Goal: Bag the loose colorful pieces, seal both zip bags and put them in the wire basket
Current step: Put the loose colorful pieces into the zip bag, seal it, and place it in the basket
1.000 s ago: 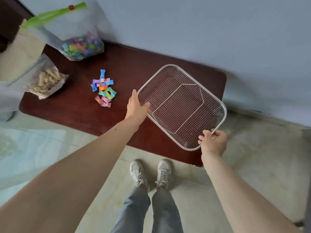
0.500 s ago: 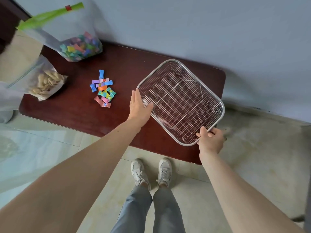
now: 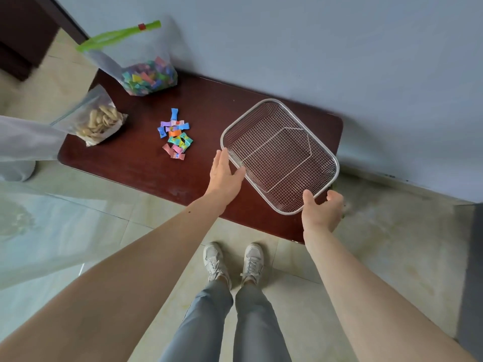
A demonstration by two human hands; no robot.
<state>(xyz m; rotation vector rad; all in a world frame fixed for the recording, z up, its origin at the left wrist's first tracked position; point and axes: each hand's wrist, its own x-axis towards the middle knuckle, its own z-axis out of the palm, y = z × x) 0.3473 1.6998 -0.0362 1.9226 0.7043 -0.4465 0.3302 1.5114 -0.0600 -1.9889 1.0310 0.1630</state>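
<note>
Dark red-brown wooden worktop (image 3: 146, 163) against a pale blue wall (image 3: 339, 48); tiled floor below.

Wire basket (image 3: 279, 155) sits on the right part of the worktop, turned at an angle to the edges, nothing in it. Its near corner reaches the front edge of the worktop.

Left hand (image 3: 226, 173): flat and spread wide, fingers straight, thumb out. Fingertips lie against the basket's left rim; thumb tip just beside the rim. Not gripping anything.

Right hand (image 3: 322, 210): at the basket's near corner, thumb up and fingers curled apart, loosely cupped around the rim. Cannot tell if it touches the wire. Holds nothing.

Loose colorful pieces (image 3: 175, 137): small pile of wrapped pieces, blue, orange, pink, green, purple, in the middle of the worktop, left of the basket and apart from it.

Zip bag of colorful pieces (image 3: 149, 74): stands at the back left against the wall, green zip strip with a red slider at top, mouth gaping.

Zip bag of tan pieces (image 3: 100, 118): far left end of the worktop, leaning over, top reaching past the edge. Seal state not readable.

Grey trousers and white sneakers (image 3: 234, 259) on the floor below.
</note>
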